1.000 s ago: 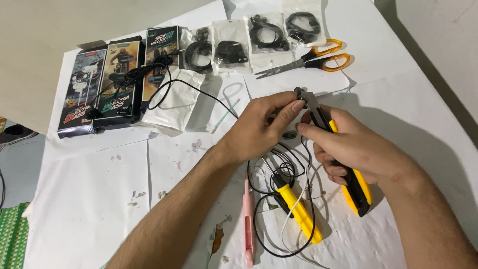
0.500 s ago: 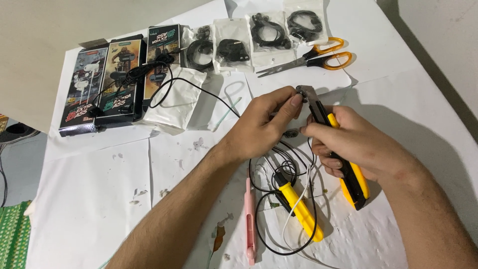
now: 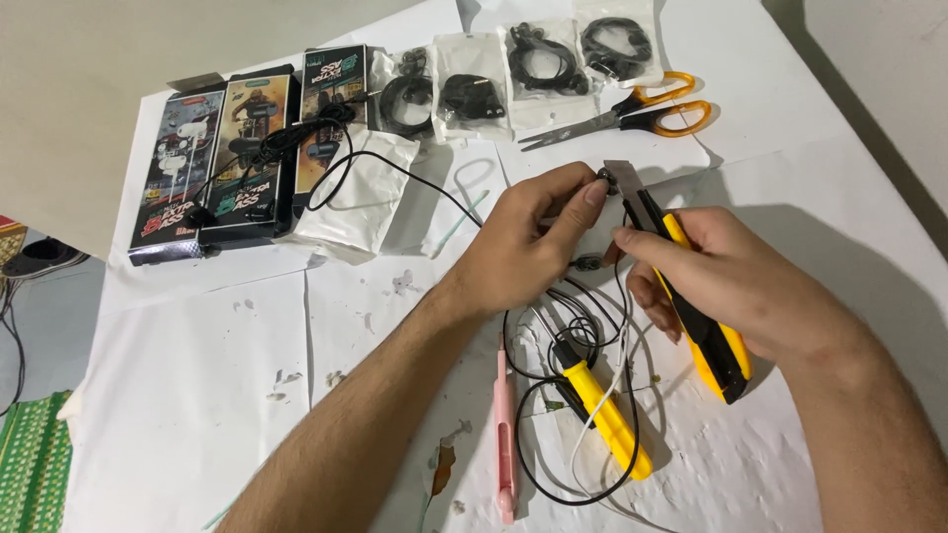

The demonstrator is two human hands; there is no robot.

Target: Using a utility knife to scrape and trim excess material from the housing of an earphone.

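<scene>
Near edge of the desk (image 3: pixel 197 415): a pink tool (image 3: pixel 506 434) and a yellow-handled tool (image 3: pixel 597 410) lie inside loose loops of black cable (image 3: pixel 553 474), within easy reach of you.

Middle, toward the right edge: your right hand (image 3: pixel 736 286) has its fingers wrapped shut around a yellow-and-black knife (image 3: pixel 691 296), blade pointing away from you, thumb pressed near the blade, probably for control. Your left hand (image 3: pixel 523 247) pinches a small black earbud (image 3: pixel 604 180) between thumb and fingertips, fingers together, holding it right at the blade tip so the edge can meet it. The earbud's cable trails down under both hands.

Left of your hands: bare white paper, the widest open room for moving.

Far edge, left to right: three printed boxes (image 3: pixel 232 148), a white pouch (image 3: pixel 355 192) with a black cord (image 3: pixel 326 138) across it, four clear bags (image 3: pixel 533 64) of black earphones, then orange-handled scissors (image 3: pixel 632 109) near the far right corner, well apart from your hands.
</scene>
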